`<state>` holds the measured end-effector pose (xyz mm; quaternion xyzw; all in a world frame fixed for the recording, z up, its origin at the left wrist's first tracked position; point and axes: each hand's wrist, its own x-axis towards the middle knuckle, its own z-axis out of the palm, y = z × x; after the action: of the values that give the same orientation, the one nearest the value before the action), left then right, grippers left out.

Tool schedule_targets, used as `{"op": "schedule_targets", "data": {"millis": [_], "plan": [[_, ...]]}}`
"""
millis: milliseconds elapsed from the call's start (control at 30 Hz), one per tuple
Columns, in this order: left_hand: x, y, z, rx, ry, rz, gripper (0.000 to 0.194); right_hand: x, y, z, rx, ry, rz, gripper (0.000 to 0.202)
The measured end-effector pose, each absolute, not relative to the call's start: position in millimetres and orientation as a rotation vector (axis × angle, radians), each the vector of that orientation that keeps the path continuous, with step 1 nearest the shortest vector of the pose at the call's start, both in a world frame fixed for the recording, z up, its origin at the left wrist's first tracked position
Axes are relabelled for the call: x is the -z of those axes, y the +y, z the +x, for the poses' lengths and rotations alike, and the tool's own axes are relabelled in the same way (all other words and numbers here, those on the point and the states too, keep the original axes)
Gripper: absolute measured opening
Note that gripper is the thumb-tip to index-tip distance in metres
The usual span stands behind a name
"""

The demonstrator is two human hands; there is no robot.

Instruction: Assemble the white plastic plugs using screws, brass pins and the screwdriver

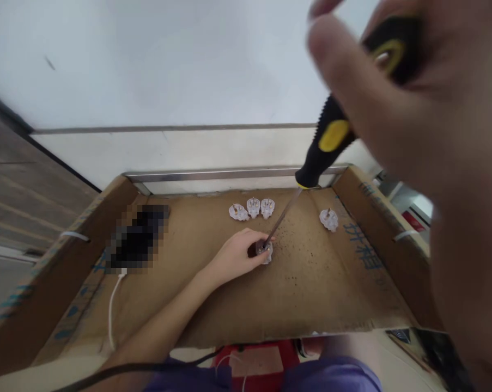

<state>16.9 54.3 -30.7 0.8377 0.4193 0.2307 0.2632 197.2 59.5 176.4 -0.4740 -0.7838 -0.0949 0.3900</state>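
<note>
Ridged black-yellow screwdriver (pixel 331 130) meets a seemingly glossy, rounded plug (pixel 267 253).

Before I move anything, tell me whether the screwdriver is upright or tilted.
Tilted: the screwdriver slants from the plug piece at the left hand up rightward to the right hand.

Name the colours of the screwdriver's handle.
The screwdriver handle is black with yellow; it shows best in the head view.
</note>
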Motion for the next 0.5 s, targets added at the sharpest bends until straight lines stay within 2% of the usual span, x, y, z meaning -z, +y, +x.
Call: {"op": "schedule_targets", "data": {"millis": [67, 133, 267, 333, 433, 500], "plan": [[33, 54, 17, -0.640, 1.162, 2.241, 0.026, -188, 71, 199, 0.495, -2.068, -1.420, 0.057], [37, 56, 18, -0.647, 1.178, 2.233, 0.027, -199, 86, 201, 0.455, -2.206, -1.476, 0.044], [36, 54, 24, -0.644, 1.189, 2.267, 0.030, -216, 93, 203, 0.112, -2.522, -1.356, 0.039], [24, 44, 18, -0.663, 1.247, 2.327, 0.034, -220, 81, 199, 0.243, -2.490, -1.447, 0.036], [0, 9, -21, -0.754, 1.652, 2.342, 0.038, -221, 59, 186, 0.386, -2.356, -1.473, 0.039], [-11, -22, -66, -0.792, 2.165, 2.118, 0.039, -220, 49, 178, 0.201, -2.345, -1.442, 0.041]]}}
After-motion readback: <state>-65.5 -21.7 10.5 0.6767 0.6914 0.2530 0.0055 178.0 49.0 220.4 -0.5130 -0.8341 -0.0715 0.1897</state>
